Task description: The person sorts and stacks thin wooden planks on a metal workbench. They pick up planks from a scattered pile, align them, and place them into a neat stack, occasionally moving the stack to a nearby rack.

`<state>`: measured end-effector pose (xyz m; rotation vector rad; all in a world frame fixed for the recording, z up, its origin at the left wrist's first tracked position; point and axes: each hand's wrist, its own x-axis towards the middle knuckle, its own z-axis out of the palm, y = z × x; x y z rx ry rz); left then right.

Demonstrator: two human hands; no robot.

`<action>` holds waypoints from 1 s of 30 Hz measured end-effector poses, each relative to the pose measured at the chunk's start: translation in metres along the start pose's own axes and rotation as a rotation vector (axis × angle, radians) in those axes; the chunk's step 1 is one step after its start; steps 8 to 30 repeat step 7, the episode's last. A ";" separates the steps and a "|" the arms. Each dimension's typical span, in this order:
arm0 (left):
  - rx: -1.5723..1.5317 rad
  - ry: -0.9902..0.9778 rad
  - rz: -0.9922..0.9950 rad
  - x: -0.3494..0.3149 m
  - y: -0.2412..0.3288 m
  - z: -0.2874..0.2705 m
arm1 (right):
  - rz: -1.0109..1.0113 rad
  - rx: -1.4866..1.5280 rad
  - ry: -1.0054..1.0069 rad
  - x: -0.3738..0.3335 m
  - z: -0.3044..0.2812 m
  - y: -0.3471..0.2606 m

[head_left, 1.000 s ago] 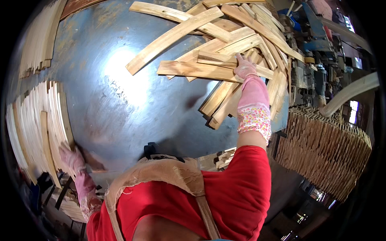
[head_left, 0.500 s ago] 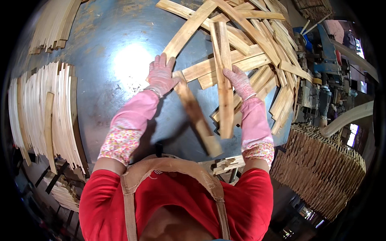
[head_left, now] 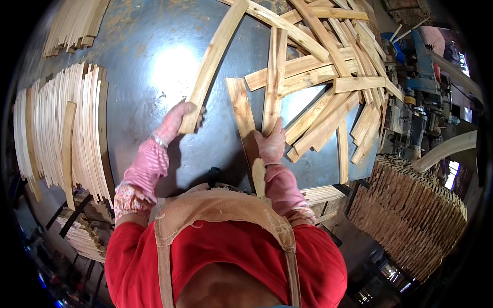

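My left hand (head_left: 176, 122), in a pinkish glove, is closed round the near end of a long pale wooden slat (head_left: 213, 64). That slat slants away to the far right above the metal table (head_left: 133, 110). My right hand (head_left: 271, 146), gloved too, grips the near end of a narrow pair of wooden slats (head_left: 275, 82) pointing away from me. Against its thumb side runs a browner slat (head_left: 240, 105), whose near end reaches toward my apron. Whether the fingers also hold this one is hard to see.
Loose slats (head_left: 318, 72) lie crisscrossed in a heap at the table's far right. Neat rows of slats (head_left: 61, 136) stand along the left, with another stack (head_left: 77, 25) beyond. On the right are a large bundle of strips (head_left: 405, 215), machinery (head_left: 411, 113) and a pale hose (head_left: 447, 149).
My left hand has come nearer and leftward, now holding a slat it was resting by. My right hand has drawn closer and left with its slats. The browner slat has shifted too.
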<state>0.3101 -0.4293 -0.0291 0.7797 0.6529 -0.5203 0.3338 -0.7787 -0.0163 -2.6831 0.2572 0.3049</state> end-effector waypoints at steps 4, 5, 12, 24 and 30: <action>0.235 0.195 0.061 -0.079 -0.032 -0.004 | 0.095 0.594 -0.142 -0.013 0.052 0.070; 0.267 0.267 0.208 -0.085 -0.065 -0.040 | 0.186 0.922 -0.391 -0.001 0.051 0.092; 0.731 0.520 0.378 -0.120 -0.102 -0.104 | 0.288 1.341 -0.832 0.006 0.028 0.099; 0.731 0.520 0.378 -0.120 -0.102 -0.104 | 0.288 1.341 -0.832 0.006 0.028 0.099; 0.731 0.520 0.378 -0.120 -0.102 -0.104 | 0.288 1.341 -0.832 0.006 0.028 0.099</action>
